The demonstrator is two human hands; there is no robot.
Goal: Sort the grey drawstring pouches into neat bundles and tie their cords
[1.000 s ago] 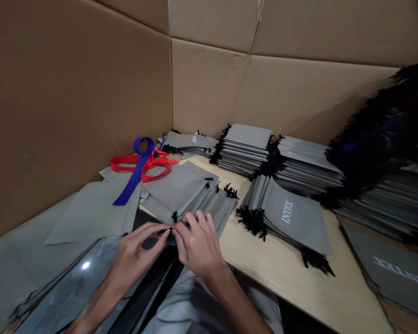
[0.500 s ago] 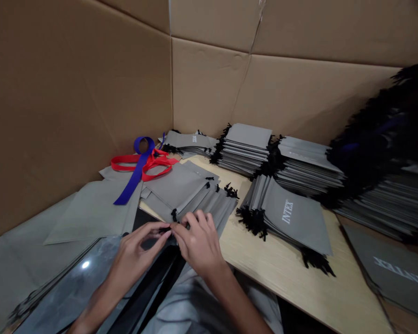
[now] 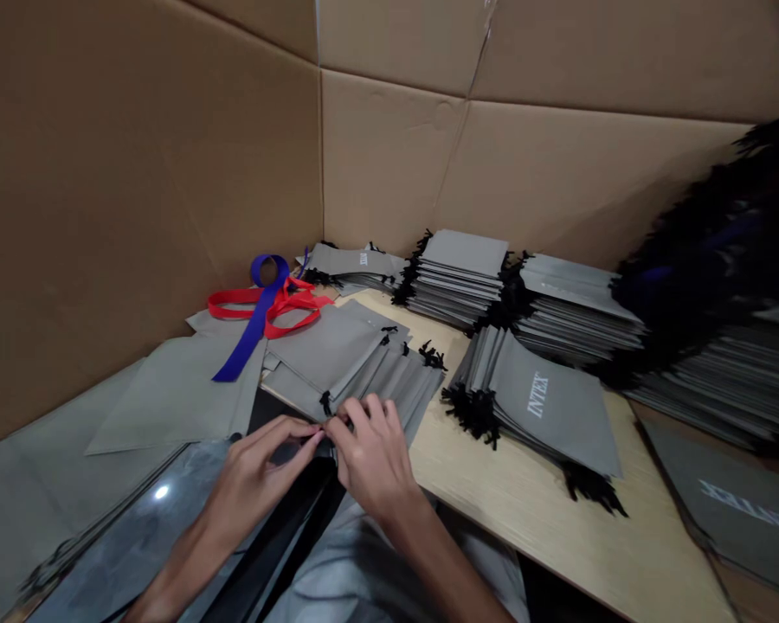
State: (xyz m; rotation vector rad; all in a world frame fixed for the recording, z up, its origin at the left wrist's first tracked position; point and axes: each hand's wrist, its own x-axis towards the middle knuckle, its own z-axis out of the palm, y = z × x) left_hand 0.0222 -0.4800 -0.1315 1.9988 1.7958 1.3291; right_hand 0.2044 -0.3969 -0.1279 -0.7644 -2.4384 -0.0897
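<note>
My left hand (image 3: 269,459) and my right hand (image 3: 373,450) meet at the front edge of the table, thumbs and forefingers pinched tip to tip. Between them is a bit of black cord, mostly hidden by the fingers. It sits at the near corner of a spread of grey fabric bags (image 3: 325,346), whose corners carry knotted black cord ends (image 3: 432,355). One such black knot (image 3: 325,401) shows just above my fingertips.
A blue ribbon (image 3: 243,342) and a red ribbon (image 3: 234,303) lie on grey fabric at left. Stacked grey bags (image 3: 460,285) line the back, and a pile printed INTEX (image 3: 558,402) rests on the wooden tabletop (image 3: 480,472). Cardboard walls (image 3: 389,156) enclose the table.
Both hands stay in nearly the same place. My fingertips have drawn tighter together, and less of the black cord shows between them.
</note>
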